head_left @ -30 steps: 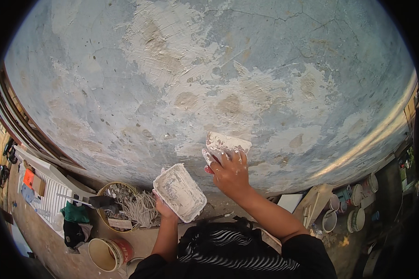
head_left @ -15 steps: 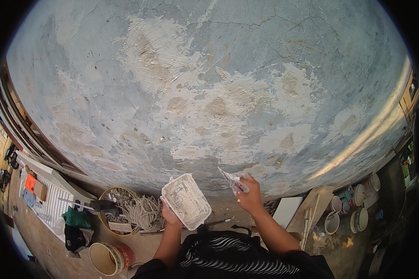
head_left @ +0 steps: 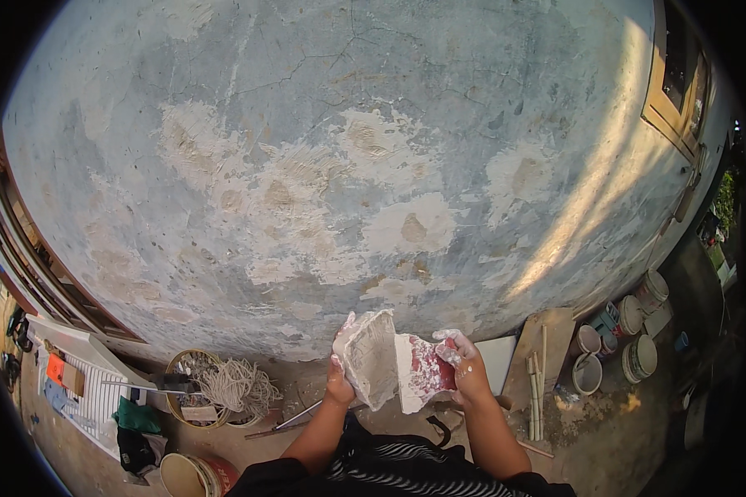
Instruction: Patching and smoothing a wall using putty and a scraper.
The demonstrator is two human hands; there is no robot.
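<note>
My left hand (head_left: 338, 374) is closed on the edge of a rectangular tub (head_left: 370, 363) coated in whitish putty. The tub is tilted, its hollow turned toward the right. My right hand (head_left: 470, 369), putty smeared over its fingers, grips a flat putty scraper (head_left: 427, 373) with a reddish face and a whitish blade edge. The blade is right beside the tub's right rim; whether they touch I cannot tell. Ahead stands a blue-grey wall (head_left: 472, 108) with rough pale putty patches (head_left: 410, 225) and fine cracks.
On the left are a basket of rope (head_left: 236, 385), a reddish bucket (head_left: 197, 475) and a white ribbed panel (head_left: 99, 389). To the right, a board (head_left: 547, 331) and sticks (head_left: 537, 398) lean near several paint buckets (head_left: 640, 358). A wooden-framed window (head_left: 675, 91) is at upper right.
My view has swung to the right along the wall. The tub has tipped onto its side, and my right hand has brought the scraper down next to it, flat face showing.
</note>
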